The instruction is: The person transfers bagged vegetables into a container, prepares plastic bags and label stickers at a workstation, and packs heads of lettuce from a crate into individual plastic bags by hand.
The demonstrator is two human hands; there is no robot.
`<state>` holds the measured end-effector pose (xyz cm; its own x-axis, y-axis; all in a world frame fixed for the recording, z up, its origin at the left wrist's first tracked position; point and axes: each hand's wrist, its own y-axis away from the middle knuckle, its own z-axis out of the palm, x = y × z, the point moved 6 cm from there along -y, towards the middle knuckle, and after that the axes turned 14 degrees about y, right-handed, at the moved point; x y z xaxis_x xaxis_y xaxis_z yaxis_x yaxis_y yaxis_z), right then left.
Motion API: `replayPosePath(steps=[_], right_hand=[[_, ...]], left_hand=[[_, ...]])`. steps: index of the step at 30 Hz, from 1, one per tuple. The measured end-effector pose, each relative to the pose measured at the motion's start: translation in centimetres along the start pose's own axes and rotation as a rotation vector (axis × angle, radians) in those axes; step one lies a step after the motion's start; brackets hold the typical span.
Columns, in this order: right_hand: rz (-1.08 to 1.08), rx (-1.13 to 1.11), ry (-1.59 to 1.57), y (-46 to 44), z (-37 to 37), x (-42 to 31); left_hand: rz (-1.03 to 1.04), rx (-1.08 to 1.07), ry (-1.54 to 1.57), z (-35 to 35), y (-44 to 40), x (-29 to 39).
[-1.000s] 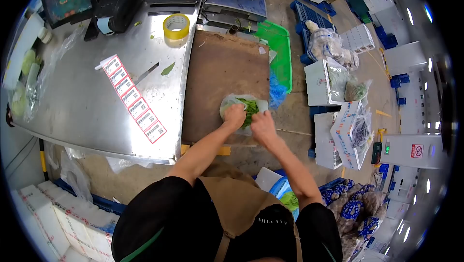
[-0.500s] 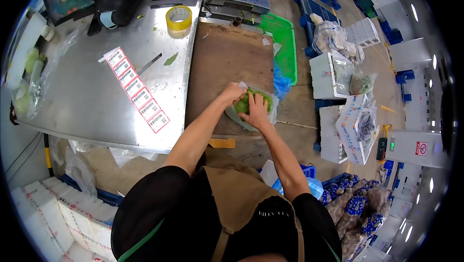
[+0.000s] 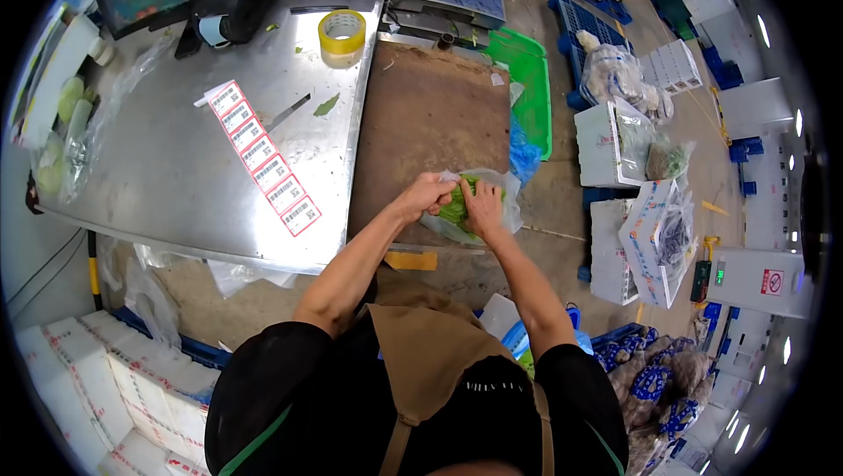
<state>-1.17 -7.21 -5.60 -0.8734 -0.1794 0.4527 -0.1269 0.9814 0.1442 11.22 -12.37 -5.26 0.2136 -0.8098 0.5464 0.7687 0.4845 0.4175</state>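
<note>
A clear plastic bag (image 3: 507,184) of green leafy vegetables (image 3: 454,210) lies at the near right part of a brown board (image 3: 430,116). My left hand (image 3: 425,196) is closed on the bag's left edge, with a bit of plastic showing past the fingertips. Just right of it, my right hand (image 3: 484,209) has its fingers curled down at the bag's mouth, over the greens. The fingertips seem to pinch the plastic there, though the greens and knuckles partly hide them.
On the metal table (image 3: 158,169) at left lie a strip of barcode labels (image 3: 263,160), a thin blade (image 3: 291,111), a loose leaf (image 3: 327,105) and yellow tape (image 3: 342,28). A green crate (image 3: 534,98) adjoins the board. White foam boxes (image 3: 606,147) stand to the right.
My right hand's fingers, spread flat on the greens before, are now curled at the bag's mouth. My left hand still grips the bag's edge. The whole view has shifted slightly.
</note>
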Motion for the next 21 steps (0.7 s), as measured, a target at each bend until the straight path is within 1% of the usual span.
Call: replayPosePath(steps=[1, 2, 4, 7, 10, 13, 16, 19, 20, 21], right_hand=[[-0.007, -0.002, 0.003, -0.4, 0.8, 0.2], [-0.042, 0.041, -0.007, -0.6, 0.1, 0.3], [-0.115, 0.119, -0.025, -0.4, -3.0, 1.0], [-0.102, 0.063, -0.15, 0.4, -4.7, 1.6], [0.019, -0.157, -0.43, 1.7, -2.9, 1.6], [0.142, -0.193, -0.721, 3.0, 4.6, 1.8], [0.063, -0.268, -0.84, 1.7, 5.2, 3.7], [0.145, -0.27, -0.6, -0.5, 1.3, 5.0], [0.152, -0.262, -0.554, -1.4, 1.6, 4.7], [0.174, -0.241, -0.571, -2.2, 1.4, 4.2]], left_hand=[[0.011, -0.008, 0.023, 0.0, 0.2, 0.2], [0.027, 0.016, 0.025, -0.2, 0.2, 0.3], [0.056, 0.062, 0.035, -0.7, 0.0, 0.2], [0.09, 0.091, 0.023, -1.2, 0.0, 0.6], [0.125, 0.191, 0.002, -1.7, 0.0, 1.3], [0.1, 0.068, 0.006, 0.3, 0.3, 2.0], [0.154, 0.001, -0.018, 1.1, 1.2, 4.2], [0.215, 0.046, -0.011, 0.7, 1.5, 7.5], [0.24, 0.068, 0.064, 0.1, 1.2, 8.3], [0.259, 0.115, -0.03, -1.0, 0.3, 8.1]])
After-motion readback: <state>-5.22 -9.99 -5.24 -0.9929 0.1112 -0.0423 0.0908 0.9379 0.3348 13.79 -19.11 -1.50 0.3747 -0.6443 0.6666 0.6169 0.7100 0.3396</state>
